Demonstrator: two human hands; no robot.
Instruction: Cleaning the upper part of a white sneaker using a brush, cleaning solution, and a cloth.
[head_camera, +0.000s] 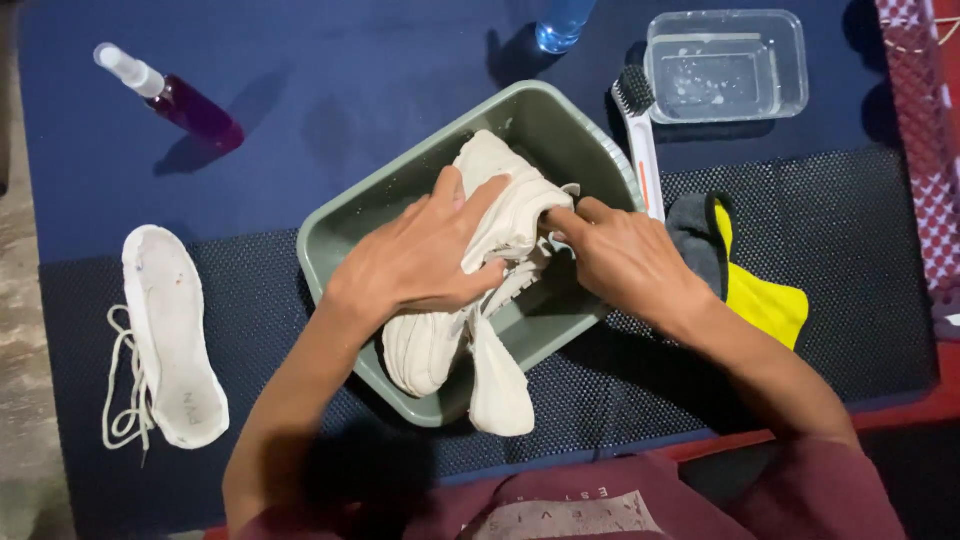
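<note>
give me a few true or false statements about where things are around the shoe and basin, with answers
1. Both hands are on the white sneaker inside the green basin. True: left hand, right hand.
2. The insole lies inside the basin. False: it lies on the mat to the left, beside the white laces.
3. The scrub brush lies between the basin and the clear plastic container. True.
4. The spray bottle holds yellow liquid. False: it is purple.
5. The yellow and grey cloth covers the sneaker. False: it lies right of the basin.
</note>
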